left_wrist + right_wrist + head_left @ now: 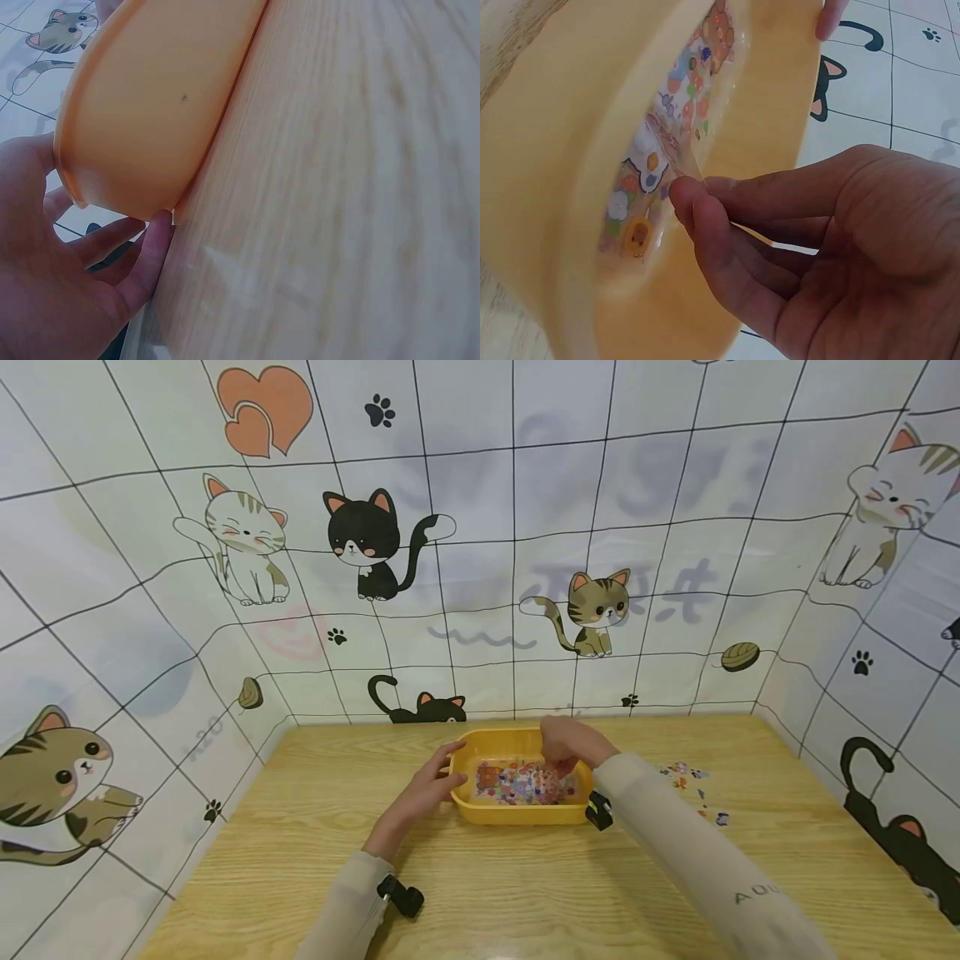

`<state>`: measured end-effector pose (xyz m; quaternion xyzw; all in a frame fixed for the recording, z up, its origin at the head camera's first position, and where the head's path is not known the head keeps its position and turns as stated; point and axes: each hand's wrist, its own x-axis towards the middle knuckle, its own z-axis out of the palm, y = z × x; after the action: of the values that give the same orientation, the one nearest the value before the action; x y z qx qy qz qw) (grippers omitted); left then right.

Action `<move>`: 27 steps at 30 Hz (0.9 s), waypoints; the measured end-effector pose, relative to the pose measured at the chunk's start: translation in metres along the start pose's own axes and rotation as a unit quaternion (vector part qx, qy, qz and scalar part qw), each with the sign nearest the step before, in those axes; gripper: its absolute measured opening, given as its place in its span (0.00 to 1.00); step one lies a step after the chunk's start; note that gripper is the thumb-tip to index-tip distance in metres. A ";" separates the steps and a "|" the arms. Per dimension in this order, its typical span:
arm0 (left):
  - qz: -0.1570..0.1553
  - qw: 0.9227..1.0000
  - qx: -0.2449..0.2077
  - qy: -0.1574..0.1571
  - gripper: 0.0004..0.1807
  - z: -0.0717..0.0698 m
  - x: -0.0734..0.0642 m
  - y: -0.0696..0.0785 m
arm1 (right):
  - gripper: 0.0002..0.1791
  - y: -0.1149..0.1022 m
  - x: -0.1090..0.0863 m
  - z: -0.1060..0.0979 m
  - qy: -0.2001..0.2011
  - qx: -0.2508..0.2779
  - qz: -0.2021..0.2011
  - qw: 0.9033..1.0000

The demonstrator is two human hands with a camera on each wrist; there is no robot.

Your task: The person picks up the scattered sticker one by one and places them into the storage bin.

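Observation:
A yellow plastic basin [517, 815] stands on the table, its floor covered with small colourful stickers [510, 783]. My left hand [426, 792] grips the basin's left end, thumb and fingers spread about the rim and outer wall. In the left wrist view, fingertips of the left hand [82, 255] reach down the basin wall [150, 112] near the tabletop. My right hand [568, 745] reaches over the basin's right part. Between thumb and forefinger the right hand [780, 232] pinches a thin clear plastic film [676, 154], above printed stickers [637, 236] on the basin floor.
Several small loose stickers [681, 782] lie scattered on the wooden table [525, 893] right of the basin, beyond the right forearm. A wall covering with cat drawings [600, 610] rises behind the table's back edge and along both sides.

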<state>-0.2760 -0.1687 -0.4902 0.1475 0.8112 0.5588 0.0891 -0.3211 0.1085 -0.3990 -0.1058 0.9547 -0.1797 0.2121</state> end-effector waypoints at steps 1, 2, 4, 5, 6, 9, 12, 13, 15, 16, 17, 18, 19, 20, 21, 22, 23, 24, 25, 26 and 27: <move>0.000 1.000 0.000 0.000 0.34 0.000 0.000 0.000 | 0.08 0.001 0.001 0.001 0.000 0.001 0.000 1.000; 0.000 1.000 0.000 0.000 0.34 0.000 0.000 0.000 | 0.09 0.002 0.002 0.001 0.000 0.002 0.001 1.000; 0.000 1.000 0.000 0.000 0.34 0.000 0.000 0.000 | 0.11 0.005 0.003 0.003 0.000 0.009 0.005 1.000; 0.000 1.000 0.000 -0.001 0.34 0.000 0.000 0.000 | 0.12 0.006 0.003 0.003 -0.001 0.011 0.007 1.000; 0.001 1.000 0.000 0.000 0.34 0.000 0.000 0.000 | 0.13 0.007 0.003 0.003 -0.002 0.013 0.007 1.000; 0.001 1.000 -0.001 0.000 0.33 0.000 -0.001 0.000 | 0.15 0.009 0.003 0.004 -0.011 0.014 0.014 1.000; 0.001 1.000 -0.002 0.000 0.33 0.000 -0.001 0.001 | 0.15 0.010 0.002 0.003 -0.021 0.015 0.018 1.000; 0.000 1.000 -0.002 0.000 0.33 0.000 -0.001 0.001 | 0.15 0.010 0.002 0.003 -0.023 0.016 0.021 0.999; -0.002 1.000 -0.002 0.001 0.33 0.000 -0.001 0.001 | 0.15 0.010 0.001 0.004 -0.026 0.018 0.023 0.999; -0.002 1.000 -0.001 0.001 0.33 0.000 -0.001 0.001 | 0.15 0.010 0.000 0.004 -0.027 0.020 0.025 0.999; -0.003 1.000 -0.001 0.001 0.33 0.000 -0.002 0.001 | 0.15 0.010 0.000 0.004 -0.027 0.020 0.026 0.999; -0.002 1.000 0.000 0.002 0.33 0.000 -0.002 0.001 | 0.15 0.010 -0.001 0.005 -0.029 0.022 0.027 0.999; -0.002 1.000 0.000 0.002 0.33 0.000 -0.002 0.001 | 0.15 0.011 -0.002 0.005 -0.030 0.022 0.027 0.999; -0.002 1.000 0.001 0.003 0.33 0.000 -0.002 0.002 | 0.16 0.011 -0.002 0.005 -0.031 0.022 0.027 0.999; -0.002 1.000 0.001 0.003 0.33 0.000 -0.002 0.002 | 0.17 0.011 -0.002 0.005 -0.033 0.023 0.029 0.999; -0.002 1.000 0.002 0.004 0.33 0.001 -0.002 0.002 | 0.18 0.011 -0.002 0.005 -0.034 0.023 0.029 0.999; -0.002 1.000 0.002 0.004 0.33 0.001 -0.002 0.002 | 0.19 0.011 -0.002 0.005 -0.035 0.019 0.030 0.999; -0.002 1.000 0.002 0.005 0.33 0.001 -0.002 0.002 | 0.19 0.011 -0.001 0.005 -0.036 0.019 0.031 0.999; -0.002 1.000 0.003 0.005 0.33 0.001 -0.002 0.002 | 0.19 0.011 -0.001 0.005 -0.036 0.017 0.031 0.999; -0.002 1.000 0.003 0.004 0.33 0.001 -0.002 0.002 | 0.19 0.010 0.000 0.005 -0.038 0.016 0.034 0.999; -0.001 1.000 0.003 0.004 0.33 0.000 -0.002 0.002 | 0.19 0.010 0.000 0.005 -0.038 0.013 0.035 0.999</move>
<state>-0.2734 -0.1685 -0.4889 0.1446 0.8132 0.5571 0.0859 -0.3204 0.1165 -0.4068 -0.0760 0.9467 -0.1807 0.2557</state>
